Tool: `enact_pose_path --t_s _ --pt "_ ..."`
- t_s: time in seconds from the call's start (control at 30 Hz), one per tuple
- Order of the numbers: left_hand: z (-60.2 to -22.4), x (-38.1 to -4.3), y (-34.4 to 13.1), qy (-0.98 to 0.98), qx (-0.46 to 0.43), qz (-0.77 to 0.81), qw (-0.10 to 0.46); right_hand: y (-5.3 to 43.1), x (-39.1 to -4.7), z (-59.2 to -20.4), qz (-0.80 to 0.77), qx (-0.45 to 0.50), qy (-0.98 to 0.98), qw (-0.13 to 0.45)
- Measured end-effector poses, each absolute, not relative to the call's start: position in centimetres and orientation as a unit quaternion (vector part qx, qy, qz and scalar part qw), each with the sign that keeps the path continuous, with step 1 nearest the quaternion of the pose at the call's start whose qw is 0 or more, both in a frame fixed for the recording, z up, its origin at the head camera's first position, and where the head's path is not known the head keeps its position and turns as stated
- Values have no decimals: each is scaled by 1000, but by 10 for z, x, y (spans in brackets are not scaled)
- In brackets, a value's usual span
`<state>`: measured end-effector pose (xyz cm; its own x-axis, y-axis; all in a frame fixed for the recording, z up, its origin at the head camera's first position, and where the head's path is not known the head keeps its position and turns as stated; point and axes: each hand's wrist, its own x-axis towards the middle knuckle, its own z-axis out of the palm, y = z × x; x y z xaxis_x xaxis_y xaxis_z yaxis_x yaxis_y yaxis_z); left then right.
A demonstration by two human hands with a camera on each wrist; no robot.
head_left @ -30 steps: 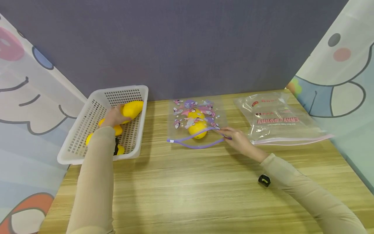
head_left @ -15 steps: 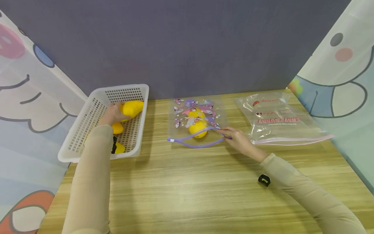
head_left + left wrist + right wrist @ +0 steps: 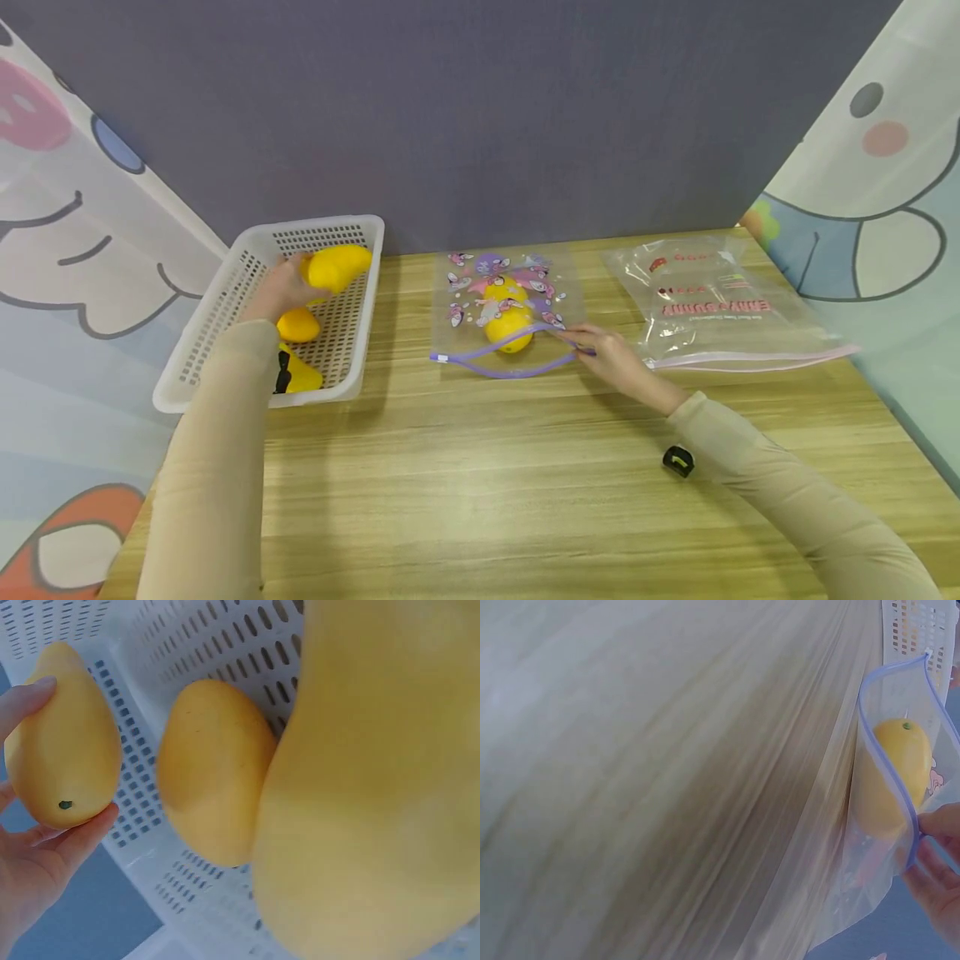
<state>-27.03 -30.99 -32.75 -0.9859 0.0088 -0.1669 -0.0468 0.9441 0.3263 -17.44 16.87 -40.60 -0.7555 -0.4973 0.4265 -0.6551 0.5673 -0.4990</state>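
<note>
My left hand (image 3: 274, 292) grips a yellow mango (image 3: 339, 268) above the bottom of the white perforated basket (image 3: 174, 385); in the left wrist view, thumb and fingers span the held mango (image 3: 66, 750). Below that hand lies a smaller mango (image 3: 298, 326), with another yellow fruit (image 3: 303, 375) near the basket's front. My right hand (image 3: 611, 357) pinches the purple zip edge of a printed zipper bag (image 3: 447, 335), keeping its mouth parted. Inside the bag lie two mangoes, the front one (image 3: 508, 329) close to the mouth.
A second clear zipper bag (image 3: 708, 321) with a pink edge lies flat on the right of the wooden table (image 3: 465, 483). A dark upright panel (image 3: 480, 125) stands behind. A small black device (image 3: 678, 461) is beside my right sleeve.
My left hand has lifted its mango slightly within the basket, and the left forearm has shifted a little left. My right hand keeps its hold on the bag's edge.
</note>
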Motion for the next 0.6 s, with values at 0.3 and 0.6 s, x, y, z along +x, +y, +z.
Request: enact_pose_path --t_s 0.3,0.6 --pt "-309 -263 -304 984 21 173 41 169 -174 -406 338 321 -876 122" --pt "-303 -259 -310 985 14 169 34 168 -174 -405 334 314 -881 116"
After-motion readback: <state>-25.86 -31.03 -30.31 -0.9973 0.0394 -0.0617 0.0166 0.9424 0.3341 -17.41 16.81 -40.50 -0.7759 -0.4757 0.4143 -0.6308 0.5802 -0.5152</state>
